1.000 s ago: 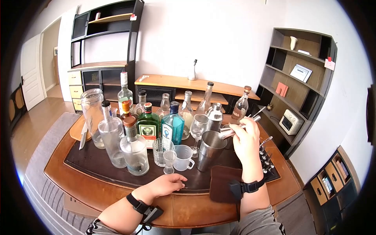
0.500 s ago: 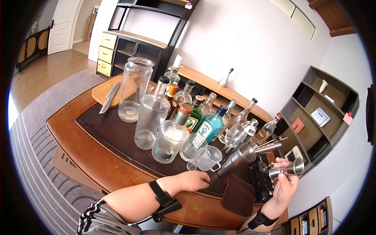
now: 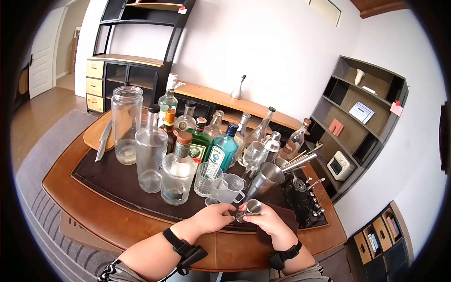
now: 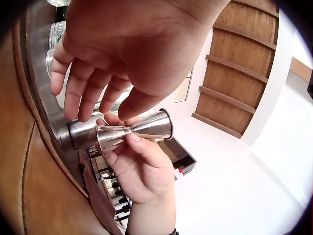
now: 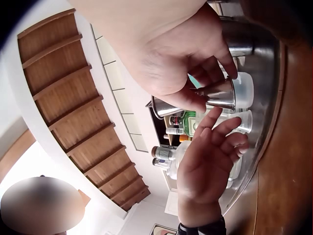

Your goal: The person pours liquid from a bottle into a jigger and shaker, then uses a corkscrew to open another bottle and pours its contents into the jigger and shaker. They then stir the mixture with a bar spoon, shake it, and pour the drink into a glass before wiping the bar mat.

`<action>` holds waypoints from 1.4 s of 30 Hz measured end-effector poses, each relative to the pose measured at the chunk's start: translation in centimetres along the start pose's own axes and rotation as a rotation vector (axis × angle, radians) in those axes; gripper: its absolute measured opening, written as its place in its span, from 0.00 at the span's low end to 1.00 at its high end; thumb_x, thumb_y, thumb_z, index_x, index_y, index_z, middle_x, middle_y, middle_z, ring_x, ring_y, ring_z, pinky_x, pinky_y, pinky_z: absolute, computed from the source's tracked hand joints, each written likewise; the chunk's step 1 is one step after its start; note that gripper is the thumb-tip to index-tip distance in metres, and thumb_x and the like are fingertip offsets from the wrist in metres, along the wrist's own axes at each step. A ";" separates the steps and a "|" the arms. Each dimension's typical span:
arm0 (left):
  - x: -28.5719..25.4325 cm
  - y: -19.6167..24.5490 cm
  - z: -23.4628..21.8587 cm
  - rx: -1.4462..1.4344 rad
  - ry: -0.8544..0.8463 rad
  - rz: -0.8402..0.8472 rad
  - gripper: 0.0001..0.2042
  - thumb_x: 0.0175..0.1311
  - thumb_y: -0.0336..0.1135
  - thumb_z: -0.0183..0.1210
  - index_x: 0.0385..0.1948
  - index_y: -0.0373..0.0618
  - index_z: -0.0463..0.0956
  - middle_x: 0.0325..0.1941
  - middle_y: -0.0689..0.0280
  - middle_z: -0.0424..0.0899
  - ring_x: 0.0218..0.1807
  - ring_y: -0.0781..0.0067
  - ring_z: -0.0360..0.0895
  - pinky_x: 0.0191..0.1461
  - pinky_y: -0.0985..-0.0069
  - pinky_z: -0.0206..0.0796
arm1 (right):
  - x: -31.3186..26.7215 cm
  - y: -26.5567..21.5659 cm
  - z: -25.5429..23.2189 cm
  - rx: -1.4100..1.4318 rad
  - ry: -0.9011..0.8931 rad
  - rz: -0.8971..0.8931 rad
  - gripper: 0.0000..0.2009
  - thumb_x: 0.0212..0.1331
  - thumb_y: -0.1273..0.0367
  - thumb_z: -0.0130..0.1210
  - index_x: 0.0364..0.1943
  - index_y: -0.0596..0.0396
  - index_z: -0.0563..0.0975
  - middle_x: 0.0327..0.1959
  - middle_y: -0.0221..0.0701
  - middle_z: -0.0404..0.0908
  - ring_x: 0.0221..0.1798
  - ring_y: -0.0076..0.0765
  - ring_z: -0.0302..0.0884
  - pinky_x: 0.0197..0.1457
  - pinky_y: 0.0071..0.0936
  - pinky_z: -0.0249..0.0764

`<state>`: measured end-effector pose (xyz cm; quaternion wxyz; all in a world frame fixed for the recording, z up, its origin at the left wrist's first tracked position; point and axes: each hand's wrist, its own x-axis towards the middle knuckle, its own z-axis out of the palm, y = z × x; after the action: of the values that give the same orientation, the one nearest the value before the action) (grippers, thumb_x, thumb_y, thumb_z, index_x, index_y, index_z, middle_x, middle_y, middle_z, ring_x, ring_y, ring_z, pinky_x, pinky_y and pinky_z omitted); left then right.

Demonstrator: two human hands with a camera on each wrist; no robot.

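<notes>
A double-ended metal jigger [image 3: 249,210] is pinched between the thumb and fingers of my right hand [image 3: 268,221], above the front edge of the dark mat. My left hand [image 3: 213,219] is beside it with relaxed fingers, holding nothing. In the left wrist view the fingers of the left hand [image 4: 112,54] hang close to the jigger [image 4: 152,128], whose narrow waist the right thumb presses. Just beyond the hands stand a clear plastic measuring cup [image 3: 230,189], a small stemmed glass [image 3: 215,192] and a tall metal shaker tin [image 3: 268,176].
Several bottles, among them a blue one [image 3: 223,150] and a green one [image 3: 199,141], crowd the mat's middle. A large glass jar [image 3: 127,127] and a knife [image 3: 103,141] on a wooden board stand left. Pourers [image 3: 315,202] and a brown folded cloth [image 3: 286,216] lie right.
Metal bar tools left the right hand and stand by the shaker tin. That hand took up the jigger, then brought it leftward in front of me, close to the left hand. The head view swung.
</notes>
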<state>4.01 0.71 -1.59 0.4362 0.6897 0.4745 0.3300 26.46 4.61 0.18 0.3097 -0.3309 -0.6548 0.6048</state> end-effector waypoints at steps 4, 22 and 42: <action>-0.4 1.0 -0.1 -0.076 -0.029 -0.065 0.18 0.62 0.37 0.58 0.53 0.43 0.76 0.30 0.65 0.83 0.31 0.74 0.79 0.37 0.74 0.70 | 0.7 1.6 0.2 0.062 0.023 0.043 0.13 0.56 0.79 0.59 0.47 0.57 0.77 0.45 0.30 0.80 0.48 0.25 0.77 0.53 0.26 0.73; 0.4 -1.2 0.6 -0.161 -0.096 -0.112 0.15 0.64 0.29 0.58 0.52 0.40 0.75 0.34 0.72 0.79 0.36 0.82 0.73 0.40 0.82 0.66 | 1.8 4.2 1.1 0.011 -0.010 -0.015 0.15 0.57 0.80 0.59 0.49 0.58 0.75 0.44 0.26 0.80 0.47 0.21 0.74 0.54 0.23 0.71; 0.5 -1.8 0.5 -0.240 -0.101 -0.163 0.18 0.64 0.30 0.57 0.56 0.36 0.72 0.36 0.68 0.82 0.38 0.82 0.76 0.45 0.82 0.68 | -3.6 -7.7 -5.3 -0.704 0.077 -0.180 0.22 0.59 0.69 0.63 0.59 0.55 0.74 0.52 0.38 0.79 0.56 0.36 0.76 0.56 0.31 0.75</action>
<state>3.94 1.33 -3.47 0.5641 0.6074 0.4635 0.3130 32.42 4.47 8.20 0.2534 -0.3808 -0.8372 0.2998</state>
